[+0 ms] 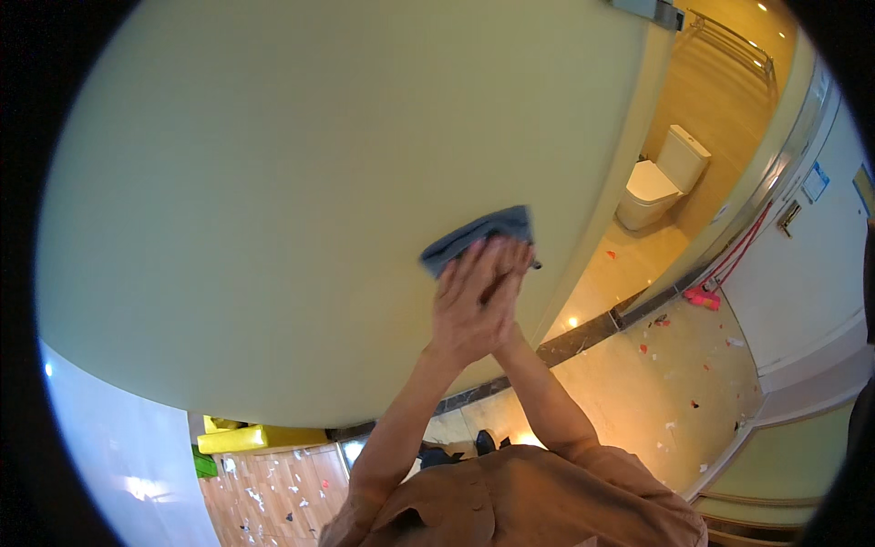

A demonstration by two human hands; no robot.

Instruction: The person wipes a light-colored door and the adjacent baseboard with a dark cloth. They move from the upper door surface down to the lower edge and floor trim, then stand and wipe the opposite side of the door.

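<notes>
A folded blue-grey cloth lies against a broad pale green upright surface, near that surface's right edge. My left hand presses on the cloth's lower part, its fingers close together and pointing up. My right hand is right beside it, partly overlapped by the left, with its fingertips on the cloth too. Both hands hold the cloth to the surface. The fingers are slightly blurred, and the palms are hidden.
Through a doorway at right are a white toilet and a towel rack. A red-handled cleaning tool leans by a white door. Scraps litter the tiled floor. A yellow box-like object stands at lower left.
</notes>
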